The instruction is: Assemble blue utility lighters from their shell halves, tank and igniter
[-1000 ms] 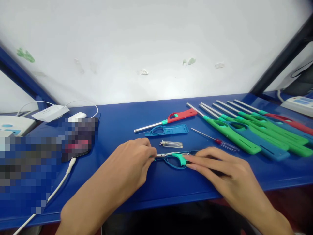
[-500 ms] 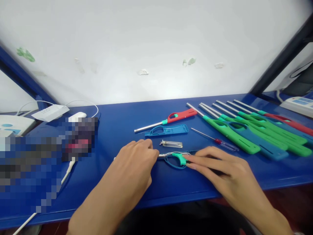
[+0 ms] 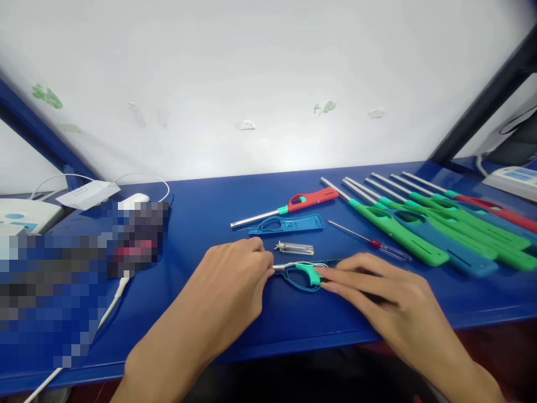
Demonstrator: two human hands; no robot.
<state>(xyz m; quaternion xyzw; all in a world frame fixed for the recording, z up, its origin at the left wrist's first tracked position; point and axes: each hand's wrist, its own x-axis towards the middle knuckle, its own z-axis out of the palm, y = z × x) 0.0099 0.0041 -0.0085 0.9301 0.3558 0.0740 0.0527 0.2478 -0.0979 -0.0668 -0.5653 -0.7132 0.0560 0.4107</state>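
An opened blue lighter half with a teal trigger (image 3: 308, 273) lies on the blue table (image 3: 201, 224) in front of me. My left hand (image 3: 235, 282) pinches the metal tube end at the lighter's left. My right hand (image 3: 377, 285) lies with fingers stretched flat on the lighter's handle, pressing it to the table. Just behind them lie a small clear gas cartridge (image 3: 296, 247) and a blue lighter cover shell (image 3: 287, 224).
A whole red lighter (image 3: 289, 206) lies further back. A thin red-handled screwdriver (image 3: 371, 241) sits right of centre. Several green, blue and red long lighters (image 3: 423, 224) lie in a row at the right. White cables and a blurred item (image 3: 134, 235) are at the left.
My left hand shifted slightly right and forward, its fingertips closing on the metal tube end. My right hand stayed on the handle.
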